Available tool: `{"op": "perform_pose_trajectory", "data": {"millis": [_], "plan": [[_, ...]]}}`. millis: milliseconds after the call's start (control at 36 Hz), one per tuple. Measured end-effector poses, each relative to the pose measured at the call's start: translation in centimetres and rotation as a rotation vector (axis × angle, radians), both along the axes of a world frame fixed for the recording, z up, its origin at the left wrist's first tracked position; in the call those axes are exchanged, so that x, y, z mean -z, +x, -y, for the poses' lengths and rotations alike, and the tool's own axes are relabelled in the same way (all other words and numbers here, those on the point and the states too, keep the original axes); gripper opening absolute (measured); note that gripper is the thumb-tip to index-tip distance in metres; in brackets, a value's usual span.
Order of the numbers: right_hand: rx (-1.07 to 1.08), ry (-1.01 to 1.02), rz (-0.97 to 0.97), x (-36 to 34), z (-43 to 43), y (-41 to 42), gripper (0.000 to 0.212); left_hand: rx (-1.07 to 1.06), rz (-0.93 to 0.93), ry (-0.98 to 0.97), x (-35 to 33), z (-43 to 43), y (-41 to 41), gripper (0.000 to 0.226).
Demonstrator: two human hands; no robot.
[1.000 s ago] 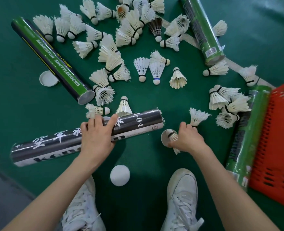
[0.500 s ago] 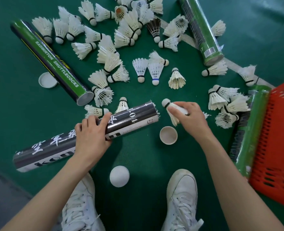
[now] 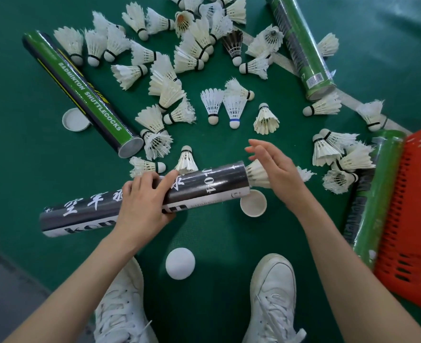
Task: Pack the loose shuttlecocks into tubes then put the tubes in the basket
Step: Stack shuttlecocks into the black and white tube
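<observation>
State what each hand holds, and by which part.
The left hand grips the black tube around its middle. The right hand holds nothing, its palm against the feathers of a shuttlecock in the tube's mouth.

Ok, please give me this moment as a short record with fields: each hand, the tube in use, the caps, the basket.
left hand: grips the middle of the black cardboard tube
right hand: fingers spread, palm against the white feather shuttlecock sticking out of the tube mouth
tube: lying on the green floor
caps: white round cap open side up below the tube mouth; second white cap between the white shoes
basket: orange plastic basket at right, contents unseen
</observation>
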State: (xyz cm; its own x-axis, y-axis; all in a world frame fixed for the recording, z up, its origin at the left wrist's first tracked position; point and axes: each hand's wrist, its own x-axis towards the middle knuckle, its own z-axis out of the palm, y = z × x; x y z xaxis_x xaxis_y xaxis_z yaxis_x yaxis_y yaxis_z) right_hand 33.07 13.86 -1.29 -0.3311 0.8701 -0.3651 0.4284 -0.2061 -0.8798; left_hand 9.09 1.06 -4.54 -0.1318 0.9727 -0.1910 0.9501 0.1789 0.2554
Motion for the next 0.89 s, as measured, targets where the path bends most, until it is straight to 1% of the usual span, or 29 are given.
{"op": "perform_pose_trajectory", "data": {"millis": [28, 111, 194, 278, 333, 389, 417, 444, 500, 528, 556, 611, 667, 750, 778, 833, 889], "plan": [[0.008, -0.036, -0.034, 0.0, 0.4, -0.4, 0.050, 0.013, 0.012, 0.016, -0.1, -0.1, 0.3, 0.090], [0.060, -0.129, -0.153, 0.1, 1.6, -2.0, 0.058, 0.016, 0.039, 0.040, -0.5, -0.4, 1.4, 0.090], [0.082, -0.166, -0.183, 0.2, 2.6, -2.8, 0.070, 0.007, 0.030, 0.035, -0.4, -0.7, 1.8, 0.091], [0.079, -0.182, -0.185, 0.8, 2.4, -2.1, 0.073, 0.019, 0.004, -0.002, -0.3, -0.8, 2.1, 0.086], [0.135, -0.148, -0.155, 1.2, 1.9, -1.4, 0.068, 0.021, -0.008, -0.044, -0.4, -1.0, 2.8, 0.082], [0.233, -0.008, -0.045, 1.6, 1.4, -0.5, 0.049, 0.014, -0.004, -0.065, -0.4, -1.3, 3.5, 0.079], [0.279, 0.103, 0.067, 2.0, 1.2, 0.2, 0.040, 0.010, -0.005, -0.067, -0.4, -1.5, 3.7, 0.078], [0.310, 0.224, 0.203, 2.5, 1.0, 1.1, 0.036, 0.010, -0.011, -0.069, -0.4, -1.6, 3.9, 0.078], [0.303, 0.389, 0.482, 3.7, 0.4, 3.1, 0.040, 0.012, -0.027, -0.075, -0.2, -1.8, 3.9, 0.078], [0.276, 0.395, 0.610, 4.5, 0.1, 4.1, 0.046, 0.015, -0.039, -0.072, -0.1, -1.7, 3.9, 0.078], [0.245, 0.347, 0.716, 5.0, -0.1, 4.9, 0.053, 0.018, -0.053, -0.068, -0.1, -1.7, 3.8, 0.079], [0.205, 0.206, 0.830, 6.1, -0.1, 6.0, 0.060, 0.021, -0.074, -0.064, 0.1, -1.6, 3.6, 0.081], [0.210, 0.170, 0.832, 6.8, 0.2, 6.5, 0.052, 0.014, -0.090, -0.092, 0.0, -1.6, 3.4, 0.081], [0.269, 0.253, 0.770, 7.3, 0.6, 6.4, 0.023, -0.006, -0.099, -0.128, -0.1, -1.4, 3.2, 0.082], [0.279, 0.278, 0.754, 7.4, 0.6, 6.3, 0.017, -0.015, -0.097, -0.129, -0.1, -1.3, 3.1, 0.083], [0.296, 0.313, 0.714, 7.1, 0.4, 5.9, 0.011, -0.034, -0.086, -0.127, 0.0, -1.2, 3.0, 0.083], [0.340, 0.335, 0.615, 6.4, 0.1, 5.3, 0.010, -0.045, -0.087, -0.132, 0.0, -1.2, 2.9, 0.083]]}}
